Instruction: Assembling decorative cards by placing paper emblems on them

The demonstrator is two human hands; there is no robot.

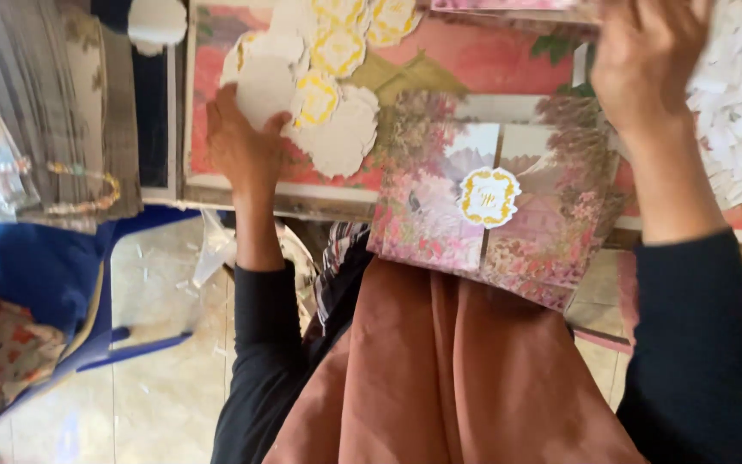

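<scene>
A floral folded card rests on my lap, closed by a round white and gold seal. My left hand pinches a white scalloped paper seal at the edge of a loose pile of white and yellow seals. My right hand reaches to the top of the view, beside the edge of another floral card. Its fingers run out of frame, so its grip is hidden. Both my arms wear dark sleeves.
A low pink floral board carries the seals. A heap of white paper strips lies at the right. Clear plastic sleeves and a patterned stack sit at the left, above a blue frame and a tiled floor.
</scene>
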